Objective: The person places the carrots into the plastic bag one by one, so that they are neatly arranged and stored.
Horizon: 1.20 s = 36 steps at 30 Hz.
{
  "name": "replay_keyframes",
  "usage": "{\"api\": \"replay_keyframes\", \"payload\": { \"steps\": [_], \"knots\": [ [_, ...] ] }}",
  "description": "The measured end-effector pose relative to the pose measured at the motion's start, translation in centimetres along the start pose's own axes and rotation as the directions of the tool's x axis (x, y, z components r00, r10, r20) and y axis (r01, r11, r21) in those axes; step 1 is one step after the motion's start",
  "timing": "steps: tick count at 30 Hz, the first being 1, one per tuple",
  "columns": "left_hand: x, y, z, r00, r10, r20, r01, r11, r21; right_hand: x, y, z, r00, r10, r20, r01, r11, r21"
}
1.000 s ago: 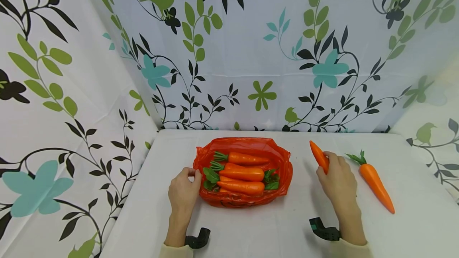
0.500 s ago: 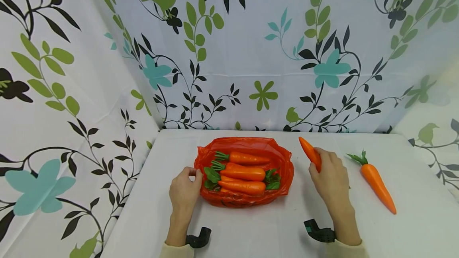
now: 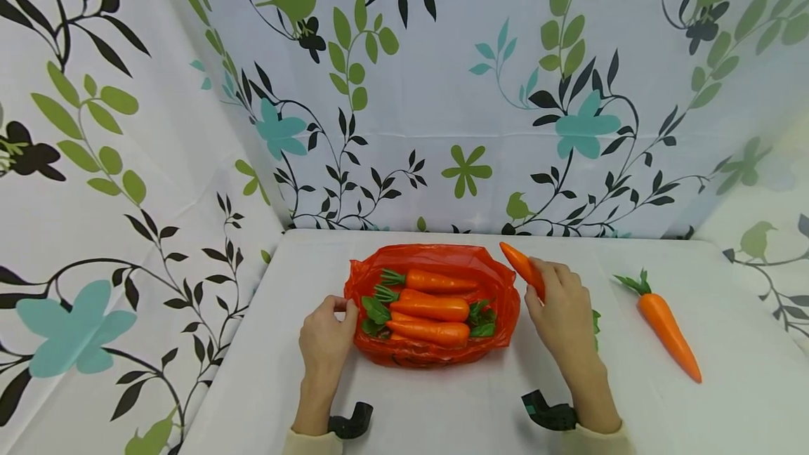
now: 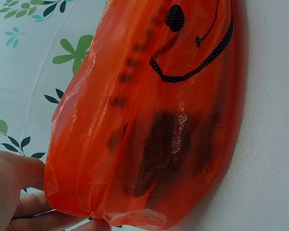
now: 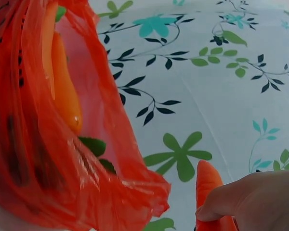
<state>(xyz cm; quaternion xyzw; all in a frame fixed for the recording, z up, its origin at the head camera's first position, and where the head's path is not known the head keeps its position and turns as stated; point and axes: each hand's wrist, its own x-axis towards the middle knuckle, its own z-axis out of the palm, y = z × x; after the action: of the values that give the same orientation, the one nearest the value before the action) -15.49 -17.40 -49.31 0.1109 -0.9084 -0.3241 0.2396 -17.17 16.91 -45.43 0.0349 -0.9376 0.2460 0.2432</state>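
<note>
An orange-red plastic bag (image 3: 420, 358) sits on the table with its mouth spread upward. Several orange carrots (image 3: 436, 306) lie inside it with green leaves. At the bag's left edge my left hand (image 3: 327, 335) holds the rim between thumb and fingers; the left wrist view shows the fingers against the bag's plastic (image 4: 82, 192). My right hand (image 3: 562, 318) grips another carrot (image 3: 520, 264), its tip angled up and left near the bag's right rim. Part of that carrot is hidden by the hand, with a bit of green top showing on the far side.
One more carrot (image 3: 668, 335) with a green top lies on the white table (image 3: 455, 413) at the right. A patterned cloth (image 3: 404, 125) hangs along the back and sides. Each wrist carries a black device (image 3: 548, 413).
My right hand has moved left with the carrot, bringing it close to the bag's right rim. The left hand stays at the bag's left edge.
</note>
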Motion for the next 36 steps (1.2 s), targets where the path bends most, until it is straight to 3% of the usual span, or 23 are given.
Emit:
{"api": "replay_keyframes", "payload": {
  "steps": [9,16,36],
  "knots": [
    [0.0,-0.1,0.0,1.000,-0.016,0.020,0.016,1.000,0.004,0.3,-1.5,1.2,0.995,-0.100,0.005,0.100,0.994,0.038],
    [0.1,-0.1,0.1,1.000,-0.014,0.019,0.013,1.000,0.009,0.6,-2.5,2.4,0.974,-0.225,-0.030,0.226,0.972,0.070],
    [0.1,-0.2,0.2,1.000,-0.010,0.004,0.010,1.000,0.008,1.5,-6.0,5.0,0.919,-0.393,0.001,0.393,0.918,0.056]
  ]
}}
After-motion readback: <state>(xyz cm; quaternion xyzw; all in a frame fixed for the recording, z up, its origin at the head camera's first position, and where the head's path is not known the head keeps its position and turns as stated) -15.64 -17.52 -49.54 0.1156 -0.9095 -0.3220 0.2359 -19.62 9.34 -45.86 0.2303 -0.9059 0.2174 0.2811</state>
